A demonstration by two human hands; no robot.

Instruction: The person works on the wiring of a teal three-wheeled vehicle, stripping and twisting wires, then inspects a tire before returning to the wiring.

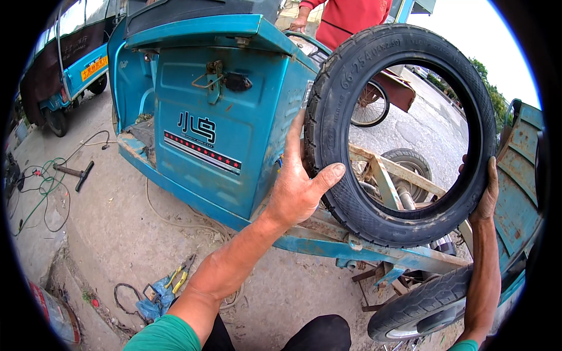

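Head view gives me both bare hands on one black tire (392,229), held upright between them above a scuffed metal frame (383,178). I have the left hand (294,193) spread along the tire's left edge, its thumb pressing on the near sidewall. I have the right hand (487,193) gripping the lower right edge, with fingertips showing behind, through the opening. Nothing is mounted inside the tire; past its hole, beyond the hands, I make out a spoked wheel (386,105).

Just left of the left hand stands a blue metal box body (205,111) with a latch. Below the right hand, partly behind that forearm, I see a tilted wheel (421,304); right of the same hand is a rusty blue panel (519,167). Well to the left of the left hand, a T-handled tool (84,175) lies on the ground. Nearer, below and left of that hand, are yellow-handled pliers (178,281). Beyond the hands, a person in red (354,20) stands behind the tire.
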